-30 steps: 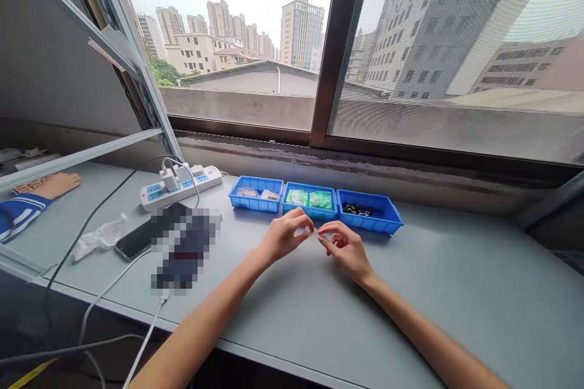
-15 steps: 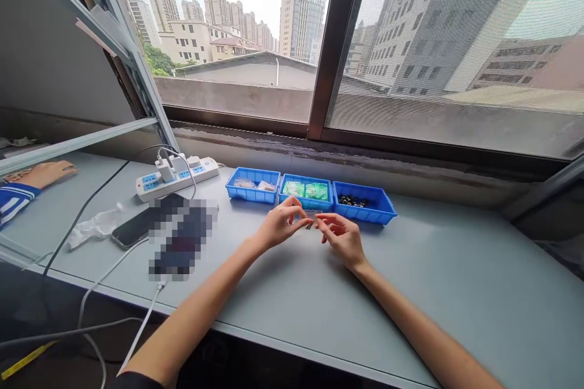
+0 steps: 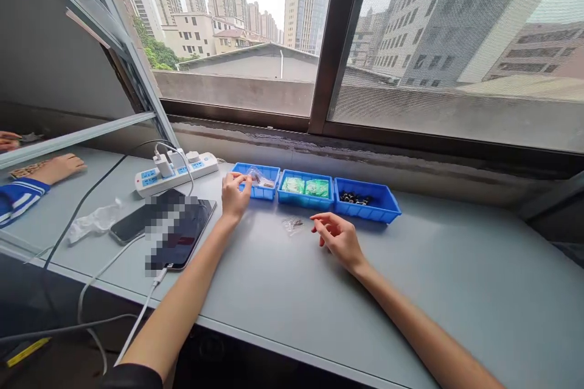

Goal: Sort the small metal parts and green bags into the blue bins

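My left hand (image 3: 235, 199) is at the left end of the first blue bin (image 3: 266, 194). Its thumb and fingers pinch the edge of a small clear plastic bag (image 3: 255, 175), which rises above the other contents. On the table in front of the bins lies another small clear plastic bag (image 3: 292, 226) with little dark pieces inside. Just right of that bag, my right hand (image 3: 338, 241) hovers low with curled fingers apart and nothing visible in them.
A middle blue bin (image 3: 305, 200) holds green-and-white packets; a right blue bin (image 3: 378, 214) holds small black parts. On the left are a power strip (image 3: 177, 174), phones (image 3: 201, 219), cables and crumpled clear plastic (image 3: 93, 223). Another person's hand (image 3: 66, 167) rests farther left.
My hands have parted: the left moved left to the first bin and grips a bag there. The bag formerly between both hands now lies on the table. My right hand stayed nearly in place.
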Demonstrator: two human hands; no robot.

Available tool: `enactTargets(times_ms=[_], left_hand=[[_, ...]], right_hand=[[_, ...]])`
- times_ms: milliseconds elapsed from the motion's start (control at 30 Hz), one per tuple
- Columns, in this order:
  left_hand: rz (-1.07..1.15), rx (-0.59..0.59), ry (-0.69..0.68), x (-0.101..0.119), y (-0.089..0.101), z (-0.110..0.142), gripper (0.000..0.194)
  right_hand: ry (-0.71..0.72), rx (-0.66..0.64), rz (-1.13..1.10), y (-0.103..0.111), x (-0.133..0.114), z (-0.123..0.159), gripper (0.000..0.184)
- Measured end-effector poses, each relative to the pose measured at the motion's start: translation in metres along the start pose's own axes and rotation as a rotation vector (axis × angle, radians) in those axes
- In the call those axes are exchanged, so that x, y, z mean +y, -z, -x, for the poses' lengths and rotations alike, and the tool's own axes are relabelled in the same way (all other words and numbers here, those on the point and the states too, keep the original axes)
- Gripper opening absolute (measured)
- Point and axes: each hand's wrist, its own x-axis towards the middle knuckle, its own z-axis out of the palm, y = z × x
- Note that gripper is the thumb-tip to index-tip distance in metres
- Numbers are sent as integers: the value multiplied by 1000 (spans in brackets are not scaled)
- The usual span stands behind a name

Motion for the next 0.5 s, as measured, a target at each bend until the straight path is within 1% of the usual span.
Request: enactTargets(times_ms=[100,333,500], left_hand=[[-80,-31,-79,3,-6,0,22],[-133,-31,-106,11,-17,-6,21],[-119,-126,-147,8,-22,-7,19]], right_hand=[[1,-17,13,0,-1,0,25],[-15,-19,17,1,-3,0,28],[-28,-22,19,2,-3,1,28]])
